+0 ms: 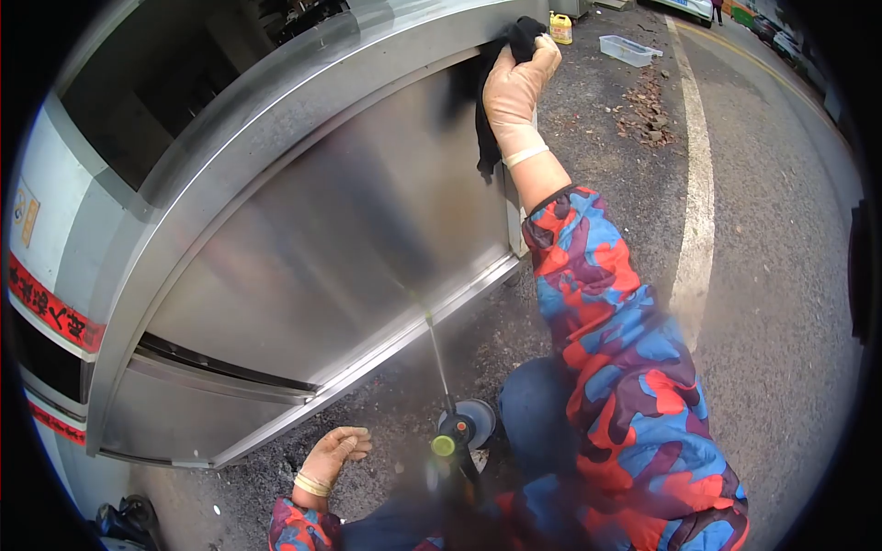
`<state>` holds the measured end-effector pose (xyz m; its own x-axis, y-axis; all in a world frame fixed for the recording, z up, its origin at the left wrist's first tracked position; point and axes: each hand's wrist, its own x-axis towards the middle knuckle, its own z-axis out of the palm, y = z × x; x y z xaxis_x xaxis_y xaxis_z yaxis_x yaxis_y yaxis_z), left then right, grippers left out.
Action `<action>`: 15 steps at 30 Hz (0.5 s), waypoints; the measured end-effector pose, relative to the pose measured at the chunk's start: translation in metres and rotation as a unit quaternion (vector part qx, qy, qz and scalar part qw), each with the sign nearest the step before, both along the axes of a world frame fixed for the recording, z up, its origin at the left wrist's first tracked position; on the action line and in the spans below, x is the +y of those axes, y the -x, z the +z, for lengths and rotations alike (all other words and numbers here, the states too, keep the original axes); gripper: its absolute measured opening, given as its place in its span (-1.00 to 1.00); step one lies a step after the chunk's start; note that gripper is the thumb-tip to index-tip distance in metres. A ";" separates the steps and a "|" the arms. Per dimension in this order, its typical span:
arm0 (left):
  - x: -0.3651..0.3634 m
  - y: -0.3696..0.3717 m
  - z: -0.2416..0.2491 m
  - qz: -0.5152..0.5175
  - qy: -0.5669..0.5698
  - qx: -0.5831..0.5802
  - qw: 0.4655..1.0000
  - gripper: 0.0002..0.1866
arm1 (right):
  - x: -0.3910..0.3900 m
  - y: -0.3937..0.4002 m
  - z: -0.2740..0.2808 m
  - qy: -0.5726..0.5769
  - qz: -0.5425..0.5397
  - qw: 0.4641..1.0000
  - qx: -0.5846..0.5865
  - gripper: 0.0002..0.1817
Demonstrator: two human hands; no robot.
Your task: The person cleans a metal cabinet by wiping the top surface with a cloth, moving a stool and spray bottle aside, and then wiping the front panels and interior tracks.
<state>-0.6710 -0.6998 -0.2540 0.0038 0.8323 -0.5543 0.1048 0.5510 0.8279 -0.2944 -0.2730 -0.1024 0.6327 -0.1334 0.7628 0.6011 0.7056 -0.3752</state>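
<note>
High on the right, my right hand (520, 84), in a thin translucent glove, grips a black cloth (487, 138) at the upper right corner of a stainless steel cabinet (367, 220). Part of the cloth hangs down along the panel's edge. My left hand (336, 457), gloved too, hovers low by the cabinet's bottom edge. Its fingers are loosely bent, with nothing seen in them. Between my left hand and my knee stands a sprayer-like device (455, 427) with a thin wand and a yellow-green knob; its lower part is blurred.
A yellow jug (560, 28) and a clear plastic bin (629, 50) sit on the asphalt beyond the cabinet. Broken rubble (648, 115) lies near a white road line (695, 174). A parked car (684, 7) is at the top. A dark bundle (129, 523) lies lower left.
</note>
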 end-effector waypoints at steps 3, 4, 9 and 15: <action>-0.004 0.002 -0.001 -0.003 -0.007 0.000 1.000 -0.72 | 0.017 -0.010 0.015 0.154 0.065 0.958 0.233 -0.60; -0.007 0.004 -0.002 -0.008 -0.011 0.002 1.000 -0.72 | 0.019 -0.027 0.021 0.250 0.111 0.905 0.327 -0.59; -0.012 0.017 -0.008 -0.021 -0.009 -0.001 1.000 -0.72 | 0.019 -0.042 0.014 0.228 0.133 0.933 0.245 -0.57; -0.005 0.009 -0.003 -0.024 -0.006 -0.007 1.000 -0.71 | 0.008 0.005 0.013 0.173 -0.054 0.967 0.180 -0.56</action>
